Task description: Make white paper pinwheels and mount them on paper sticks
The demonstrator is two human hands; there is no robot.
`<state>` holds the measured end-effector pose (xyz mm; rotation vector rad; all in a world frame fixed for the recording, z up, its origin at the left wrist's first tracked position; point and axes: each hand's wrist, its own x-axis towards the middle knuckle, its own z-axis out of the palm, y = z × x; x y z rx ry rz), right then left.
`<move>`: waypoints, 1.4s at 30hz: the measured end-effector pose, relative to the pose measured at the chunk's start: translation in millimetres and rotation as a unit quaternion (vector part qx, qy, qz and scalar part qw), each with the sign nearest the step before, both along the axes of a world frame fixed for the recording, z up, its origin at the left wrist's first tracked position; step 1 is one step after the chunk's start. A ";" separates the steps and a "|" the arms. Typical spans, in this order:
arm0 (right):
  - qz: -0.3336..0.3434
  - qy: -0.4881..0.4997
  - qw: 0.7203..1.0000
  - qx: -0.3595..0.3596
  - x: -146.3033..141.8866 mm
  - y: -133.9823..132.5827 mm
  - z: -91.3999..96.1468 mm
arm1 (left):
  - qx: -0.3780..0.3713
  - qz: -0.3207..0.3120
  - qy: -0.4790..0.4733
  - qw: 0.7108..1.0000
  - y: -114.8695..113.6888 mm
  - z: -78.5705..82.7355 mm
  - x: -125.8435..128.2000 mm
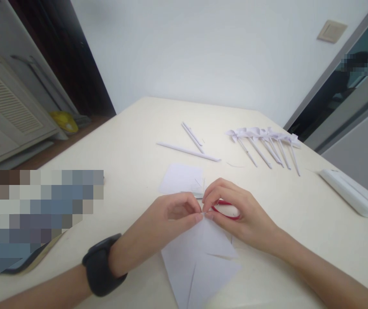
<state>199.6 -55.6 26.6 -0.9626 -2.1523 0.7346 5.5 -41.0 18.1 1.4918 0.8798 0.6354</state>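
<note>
My left hand (174, 212), with a black watch (103, 262) on its wrist, is closed, thumb and forefinger pinched together. My right hand (235, 210) makes a like pinch, its fingertips almost touching the left ones. A tiny thin bit seems to show between them, too small to name. Right under the fingertips lies a white paper sheet (187, 253) with slits cut inward from its edges. Scissors (232, 217) with red handles lie partly hidden behind my right hand. Past my hands is a smaller paper piece (177, 177) with thin strands on it.
Rolled paper sticks (187, 151) lie farther back on the table (132, 141). Several paper pinwheels (261, 135) on sticks are lined up at the back right. A whitish long case (351, 193) sits at the right edge. A blurred-out patch (35, 219) covers the left.
</note>
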 end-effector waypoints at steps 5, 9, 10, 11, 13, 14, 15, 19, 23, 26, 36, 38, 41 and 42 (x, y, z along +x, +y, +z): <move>0.015 0.000 0.999 0.048 0.1 -0.4 -1.0 | 0.003 0.004 -0.009 1.000 0.1 0.0 -0.3; 0.024 0.000 0.996 0.089 0.4 -0.2 -4.5 | -0.018 0.007 -0.026 0.999 1.3 -2.8 -0.6; 0.023 -0.004 0.995 0.101 0.6 0.1 -5.8 | -0.028 0.006 -0.032 0.999 1.7 -3.7 -0.7; 0.023 -0.010 0.993 0.115 0.7 0.5 -7.2 | -0.040 0.004 -0.039 0.998 2.2 -4.4 -0.8; 0.020 -0.023 0.989 0.146 1.2 1.5 -9.8 | -0.067 0.002 -0.053 0.996 3.0 -4.8 -0.9; 0.019 -0.030 0.986 0.160 1.4 1.9 -10.8 | -0.082 0.001 -0.058 0.995 3.2 -4.2 -0.9; 0.019 -0.036 0.984 0.172 1.8 2.4 -11.7 | -0.094 0.002 -0.060 0.994 3.4 -3.0 -0.8; 0.020 -0.069 0.976 0.208 3.7 3.9 -12.7 | -0.131 0.037 -0.051 0.989 3.7 5.6 -0.5; 0.009 -0.118 0.957 0.265 5.4 4.9 -11.3 | -0.160 0.047 -0.050 0.985 4.6 10.0 -0.6; -0.002 -0.144 0.943 0.300 6.6 5.4 -9.6 | -0.155 0.052 -0.065 0.984 3.4 9.8 0.0; 0.009 -0.069 0.977 0.202 4.3 2.4 -6.3 | -0.045 0.043 -0.023 0.998 0.6 7.1 -1.7; -0.003 -0.036 0.990 0.138 1.8 0.9 -4.7 | 0.016 0.036 0.010 0.999 1.5 6.1 -2.7; -0.020 -0.004 0.998 0.061 -1.3 -0.3 -2.6 | 0.095 0.037 0.067 0.993 0.7 7.8 -2.1; -0.023 0.002 0.999 0.040 -2.1 -0.3 -2.1 | 0.113 0.037 0.082 0.990 0.0 8.6 -1.5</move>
